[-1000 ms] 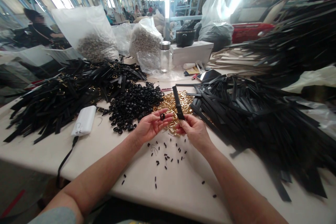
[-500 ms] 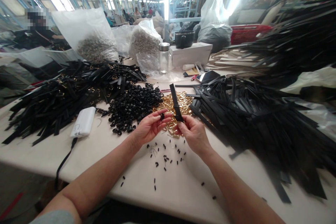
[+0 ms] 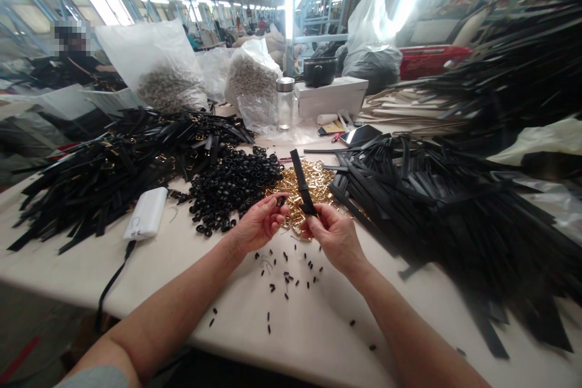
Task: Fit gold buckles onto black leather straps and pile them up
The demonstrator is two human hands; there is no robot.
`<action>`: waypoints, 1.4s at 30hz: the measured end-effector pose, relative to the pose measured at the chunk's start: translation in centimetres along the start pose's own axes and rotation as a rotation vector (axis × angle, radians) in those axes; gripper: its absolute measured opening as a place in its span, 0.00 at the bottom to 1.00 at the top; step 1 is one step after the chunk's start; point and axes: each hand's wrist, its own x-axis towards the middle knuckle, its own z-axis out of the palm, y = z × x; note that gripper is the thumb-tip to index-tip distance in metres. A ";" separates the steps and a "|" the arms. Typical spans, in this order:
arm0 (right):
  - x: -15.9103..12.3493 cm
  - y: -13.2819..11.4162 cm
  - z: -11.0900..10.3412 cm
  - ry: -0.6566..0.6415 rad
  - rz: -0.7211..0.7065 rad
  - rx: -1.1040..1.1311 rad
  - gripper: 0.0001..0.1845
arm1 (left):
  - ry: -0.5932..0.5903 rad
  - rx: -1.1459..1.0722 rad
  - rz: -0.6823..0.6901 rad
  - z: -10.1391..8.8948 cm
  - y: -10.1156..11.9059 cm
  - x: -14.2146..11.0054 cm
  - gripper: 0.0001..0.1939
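Between the thumb and fingers of my left hand (image 3: 261, 222) is a small black loop (image 3: 281, 200), partly hidden by the fingertips. My right hand (image 3: 335, 232) is closed on the lower end of a black strap (image 3: 301, 177), which stands up and leans a little left. Loop and strap are apart, a short gap between them. Just behind both hands lies a heap of gold buckles (image 3: 321, 177). Left of it is a pile of black loops (image 3: 231, 188). A large pile of black straps (image 3: 409, 194) spreads to the right of my right hand.
Small black bits (image 3: 286, 276) are scattered on the pale table (image 3: 236, 339). Buckled straps (image 3: 113, 157) and a white power bank (image 3: 146, 213) with a cable lie left. Behind stand a glass bottle (image 3: 285, 104), a white box (image 3: 331, 97) and bags. A person sits far left.
My left fingers have curled in more around the small loop. The strap in my right hand tilts slightly further left. The whole view has shifted a little.
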 end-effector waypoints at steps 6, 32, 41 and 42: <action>0.0 -0.1 0.2 -0.035 0.005 0.050 0.12 | -0.015 0.012 0.000 -0.2 -0.3 0.1 0.13; -0.1 0.1 0.3 -0.076 0.004 0.064 0.12 | 0.026 -0.224 -0.025 0.9 -0.1 -0.1 0.15; 0.0 0.4 0.1 -0.072 -0.038 -0.019 0.10 | 0.060 -0.215 -0.006 -0.1 -0.4 0.5 0.14; 0.0 0.4 0.0 -0.061 -0.061 -0.103 0.09 | 0.085 -0.204 0.000 -0.1 -0.4 0.5 0.14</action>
